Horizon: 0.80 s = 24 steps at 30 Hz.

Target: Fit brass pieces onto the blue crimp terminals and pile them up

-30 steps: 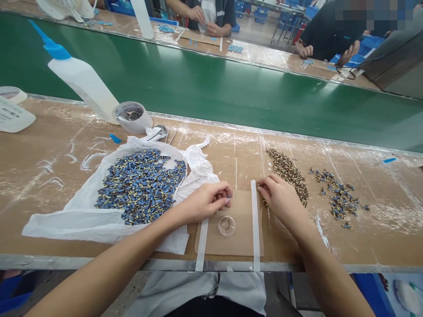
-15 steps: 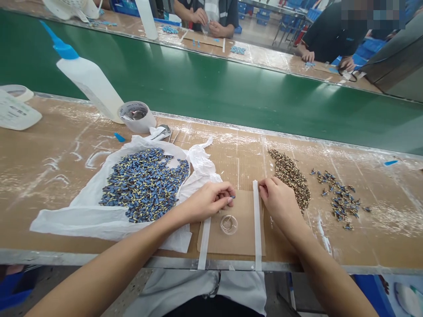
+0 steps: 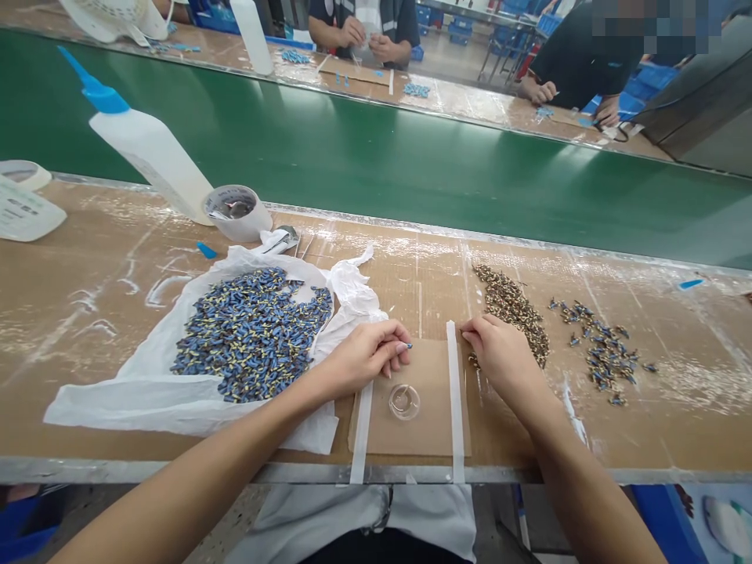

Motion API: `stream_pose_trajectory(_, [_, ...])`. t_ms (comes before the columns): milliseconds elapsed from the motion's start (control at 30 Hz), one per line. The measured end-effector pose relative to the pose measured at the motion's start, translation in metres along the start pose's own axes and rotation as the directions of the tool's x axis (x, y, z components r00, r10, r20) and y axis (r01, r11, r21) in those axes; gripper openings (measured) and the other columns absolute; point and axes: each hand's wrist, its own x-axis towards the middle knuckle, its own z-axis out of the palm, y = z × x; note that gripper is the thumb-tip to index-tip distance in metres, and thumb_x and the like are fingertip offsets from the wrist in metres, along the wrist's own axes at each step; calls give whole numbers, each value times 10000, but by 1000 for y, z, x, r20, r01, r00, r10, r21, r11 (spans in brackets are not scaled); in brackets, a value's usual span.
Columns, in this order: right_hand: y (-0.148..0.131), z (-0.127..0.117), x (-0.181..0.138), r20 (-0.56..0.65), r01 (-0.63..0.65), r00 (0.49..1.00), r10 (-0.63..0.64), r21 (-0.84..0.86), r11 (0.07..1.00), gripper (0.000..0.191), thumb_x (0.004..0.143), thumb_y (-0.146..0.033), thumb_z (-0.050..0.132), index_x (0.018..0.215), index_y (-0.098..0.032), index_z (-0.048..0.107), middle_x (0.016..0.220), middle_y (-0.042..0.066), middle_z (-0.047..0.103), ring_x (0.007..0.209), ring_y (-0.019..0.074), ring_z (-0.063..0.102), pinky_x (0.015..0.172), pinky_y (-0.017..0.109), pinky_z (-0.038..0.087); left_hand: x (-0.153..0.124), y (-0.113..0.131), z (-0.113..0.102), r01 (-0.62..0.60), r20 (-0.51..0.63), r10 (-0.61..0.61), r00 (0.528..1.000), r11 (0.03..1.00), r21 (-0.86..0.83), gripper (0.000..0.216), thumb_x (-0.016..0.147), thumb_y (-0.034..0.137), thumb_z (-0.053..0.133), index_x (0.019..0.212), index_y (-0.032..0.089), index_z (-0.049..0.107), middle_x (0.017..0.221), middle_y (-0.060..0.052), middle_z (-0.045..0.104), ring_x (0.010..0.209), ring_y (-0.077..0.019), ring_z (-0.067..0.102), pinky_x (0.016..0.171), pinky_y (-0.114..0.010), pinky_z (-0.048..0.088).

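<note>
The left hand (image 3: 367, 356) pinched a small blue part (image 3: 408, 345) above the taped cardboard pad (image 3: 435, 427). The right hand (image 3: 499, 348) had its fingertips together at the pad's edge, beside a heap of brass-coloured parts (image 3: 511, 309), perhaps holding one; too small to tell. A clear round dish (image 3: 404, 402) sat on the pad below them.

1. Own hands: 2, left hand (image 3: 364, 360) and right hand (image 3: 499, 352).
2. Held blue part: 1 (image 3: 408, 345), left fingers.
3. Loose piles: 3, blue-yellow parts (image 3: 252, 333), brown-gold parts (image 3: 511, 313), blue-gold parts (image 3: 602, 352).
4. Squeeze bottles, near bench: 1 (image 3: 150, 153).
5. Tape rolls, near bench: 2 (image 3: 238, 213) (image 3: 20, 174).
6. Clear round dishes: 1 (image 3: 404, 402).
7. White tape strips: 2 (image 3: 361, 423) (image 3: 455, 399).
8. Co-workers across belt: 2 (image 3: 364, 31) (image 3: 581, 47).
</note>
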Motion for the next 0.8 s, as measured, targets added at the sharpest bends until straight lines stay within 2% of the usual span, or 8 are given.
stream_pose_trajectory(67, [-7,-3,1,-35,19,999,-12,199,980,168,918,-188,520,846,-169,671,845,68,688,796,213,635,716,332,467,0,0,-1,16,12,-15,1000,999,-52,107,919,224,489,965,141,540,833,-42,655,637,-93,581,585,-222,504])
stream_pose_trajectory(100, [-13,-3,1,-50,31,999,-15,341,940,148,916,-214,543,874,-171,678,859,64,698,805,205,644,727,330,485,0,1,-1,23,21,-21,1000,996,-84,103,910,219,508,972,141,537,843,-45,661,647,-93,585,596,-221,503])
stream_pose_trajectory(200, [-32,1,-1,-39,25,999,5,733,679,156,901,-291,595,947,-172,685,874,53,717,773,174,665,695,306,533,1,5,-1,45,66,-32,997,977,-207,114,898,227,545,967,138,530,856,-57,674,658,-92,593,620,-220,502])
stream_pose_trajectory(267, [-45,7,-3,-9,1,1000,13,853,521,155,885,-300,621,947,-174,688,855,46,722,757,162,674,688,296,549,1,8,-1,60,103,-32,994,959,-275,132,907,255,542,963,136,524,851,-62,676,657,-98,603,622,-226,506])
stream_pose_trajectory(367, [-55,13,-4,1,-12,1000,28,918,398,133,869,-286,642,934,-183,694,858,45,726,778,158,682,705,290,557,1,11,0,73,121,-36,992,947,-314,155,920,282,531,962,133,521,846,-64,674,660,-106,616,615,-229,511])
stream_pose_trajectory(500, [-56,16,-4,-27,-2,997,69,918,395,132,860,-283,655,940,-187,697,890,55,721,810,167,681,726,302,555,1,11,4,73,96,-46,994,950,-303,143,907,261,556,943,128,520,836,-63,679,648,-104,617,611,-223,505])
stream_pose_trajectory(633, [-55,19,-5,-9,-11,999,44,908,418,130,868,-288,646,938,-188,688,867,52,718,776,165,684,712,304,560,1,9,7,43,57,-27,998,954,-296,132,891,249,575,910,125,532,821,-50,664,675,-110,617,619,-223,504])
stream_pose_trajectory(800, [-55,22,-5,-10,2,1000,16,890,456,120,872,-278,633,932,-184,678,831,49,723,774,173,695,725,313,569,1,4,9,-22,-28,18,999,988,-155,130,907,259,544,928,133,571,812,-33,642,689,-111,606,623,-227,504])
